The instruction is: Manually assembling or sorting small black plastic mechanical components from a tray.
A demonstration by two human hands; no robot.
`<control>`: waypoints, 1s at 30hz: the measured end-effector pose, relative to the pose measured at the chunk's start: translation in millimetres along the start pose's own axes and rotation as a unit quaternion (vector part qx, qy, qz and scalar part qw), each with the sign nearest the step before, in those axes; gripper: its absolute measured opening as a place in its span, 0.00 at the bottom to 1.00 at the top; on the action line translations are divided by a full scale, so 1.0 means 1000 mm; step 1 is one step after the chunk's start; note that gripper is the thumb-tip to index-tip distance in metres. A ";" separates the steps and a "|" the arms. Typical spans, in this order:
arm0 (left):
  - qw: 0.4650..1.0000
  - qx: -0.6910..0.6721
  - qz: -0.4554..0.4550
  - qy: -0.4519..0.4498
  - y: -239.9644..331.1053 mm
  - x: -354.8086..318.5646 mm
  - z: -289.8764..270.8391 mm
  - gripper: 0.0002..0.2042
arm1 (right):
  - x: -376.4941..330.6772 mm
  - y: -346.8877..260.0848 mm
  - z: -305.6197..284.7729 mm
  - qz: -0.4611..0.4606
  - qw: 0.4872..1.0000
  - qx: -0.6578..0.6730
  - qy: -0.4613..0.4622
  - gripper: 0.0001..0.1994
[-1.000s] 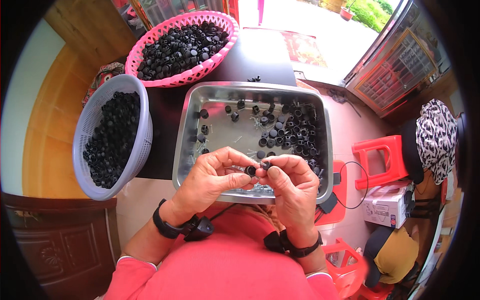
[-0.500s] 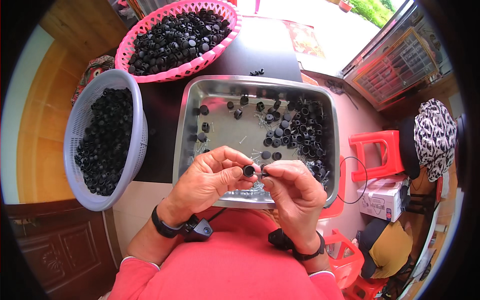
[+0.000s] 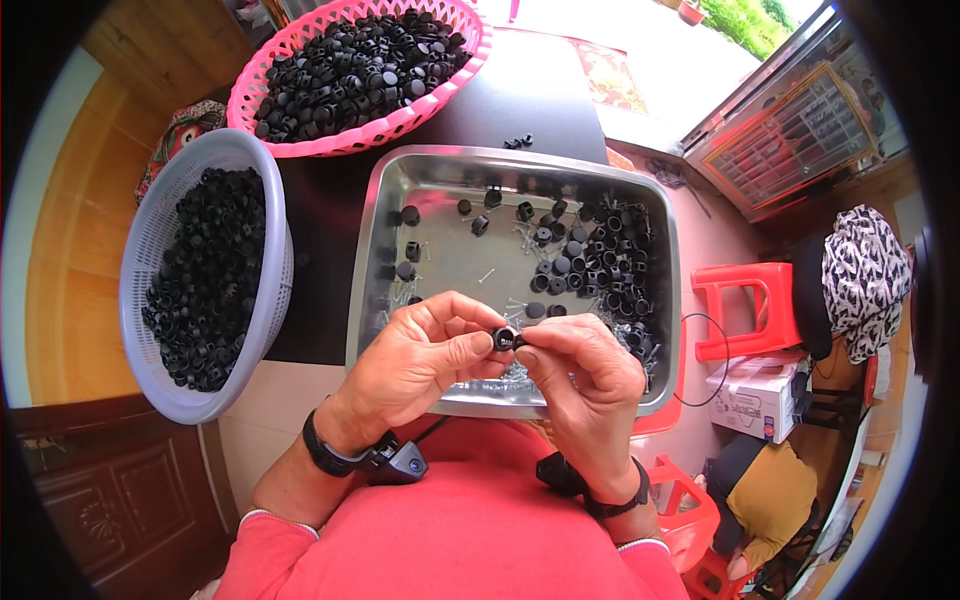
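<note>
Both hands meet over the near rim of the tray. The left hand (image 3: 420, 365) pinches a small round black plastic cap (image 3: 503, 338) between thumb and fingertips, its open face turned up toward the camera. The right hand (image 3: 585, 385) presses in from the other side, thumb and forefinger closed together right against the cap; whether they hold something tiny of their own is too small to tell. Just under the hands sits the shiny steel tray (image 3: 420, 190), rectangular with rounded corners, holding a loose heap of black caps (image 3: 600, 265) on its right side and thin metal pins (image 3: 520, 235) scattered across the bare floor. Left of it, a pale perforated plastic basket (image 3: 170, 215) is full of black caps. Beyond, a pink lattice basket (image 3: 420, 110) is heaped with more. A red plastic stool (image 3: 740, 305) stands to the right.
</note>
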State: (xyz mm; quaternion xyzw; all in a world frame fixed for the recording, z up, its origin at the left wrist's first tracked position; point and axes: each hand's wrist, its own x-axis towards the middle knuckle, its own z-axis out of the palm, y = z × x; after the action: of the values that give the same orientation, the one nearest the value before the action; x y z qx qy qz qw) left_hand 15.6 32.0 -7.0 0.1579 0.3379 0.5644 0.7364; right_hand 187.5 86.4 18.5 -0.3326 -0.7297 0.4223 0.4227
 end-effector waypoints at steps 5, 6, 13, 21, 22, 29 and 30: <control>1.000 0.005 0.004 0.001 -0.001 0.000 -0.001 0.08 | 0.000 0.001 0.003 -0.004 1.000 -0.012 -0.005 0.09; 1.000 0.004 0.007 -0.003 -0.001 0.000 -0.002 0.08 | -0.001 0.000 0.003 -0.007 1.000 -0.021 -0.004 0.09; 1.000 0.014 0.017 -0.012 -0.003 0.001 -0.003 0.08 | -0.003 0.001 0.005 0.015 1.000 -0.005 0.002 0.09; 0.994 0.085 0.061 -0.015 -0.004 -0.003 0.002 0.10 | -0.003 0.003 -0.003 0.079 0.994 0.060 -0.038 0.08; 0.992 0.099 0.071 -0.016 -0.004 -0.003 0.002 0.11 | -0.004 0.003 -0.003 0.124 0.986 0.102 -0.044 0.08; 0.986 0.136 0.094 -0.012 -0.001 -0.006 0.010 0.12 | 0.005 -0.003 -0.011 0.300 0.916 0.260 -0.053 0.05; 0.986 0.134 0.094 -0.012 0.000 -0.006 0.011 0.12 | 0.005 -0.001 -0.012 0.305 0.911 0.272 -0.057 0.05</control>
State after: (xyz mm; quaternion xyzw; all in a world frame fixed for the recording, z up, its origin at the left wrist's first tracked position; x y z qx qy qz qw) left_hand 22.0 27.6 2.6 0.2933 0.3854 0.5786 0.6562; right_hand 195.7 94.4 24.5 -0.3866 -0.4726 0.7310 0.3047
